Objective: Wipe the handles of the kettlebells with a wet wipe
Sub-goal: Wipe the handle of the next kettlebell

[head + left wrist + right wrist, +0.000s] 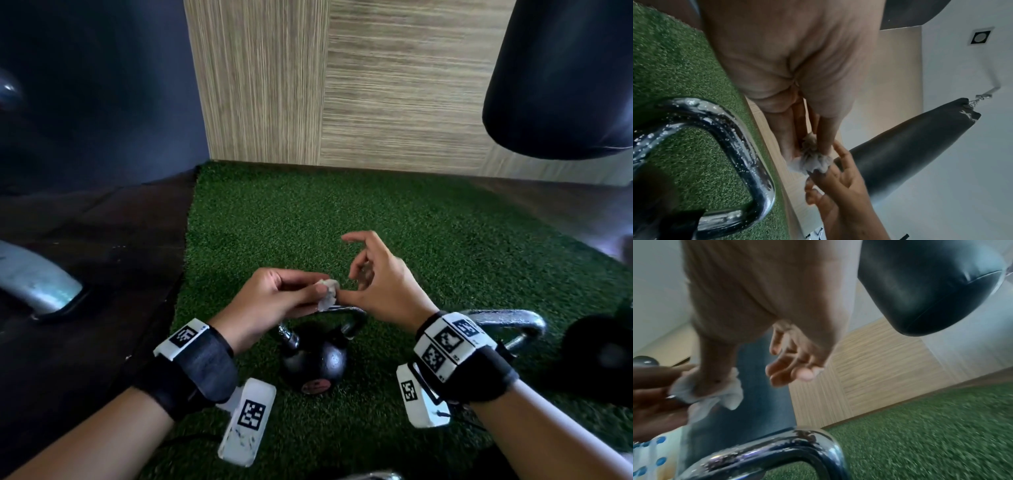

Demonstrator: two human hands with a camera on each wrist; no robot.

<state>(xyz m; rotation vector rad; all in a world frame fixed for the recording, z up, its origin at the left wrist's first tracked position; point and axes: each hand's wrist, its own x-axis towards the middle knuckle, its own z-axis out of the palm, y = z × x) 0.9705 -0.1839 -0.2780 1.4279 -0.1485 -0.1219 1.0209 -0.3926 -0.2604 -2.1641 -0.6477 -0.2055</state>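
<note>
A small black kettlebell (313,363) with a chrome handle (346,313) stands on green turf just below my hands. My left hand (320,291) pinches a crumpled white wet wipe (327,294) a little above that handle. My right hand (363,270) is beside it, thumb reaching into the wipe, the other fingers loose and holding nothing. In the right wrist view the wipe (729,392) wraps the tip of my right thumb, above a chrome handle (777,449). The left wrist view shows the wipe (816,160) between my left fingertips and a wet chrome handle (748,146).
A second kettlebell's chrome handle (507,322) lies behind my right wrist, with a dark round weight (599,356) further right. A black punching bag (561,78) hangs at the upper right. A grey metal bar (37,284) lies on the dark floor to the left.
</note>
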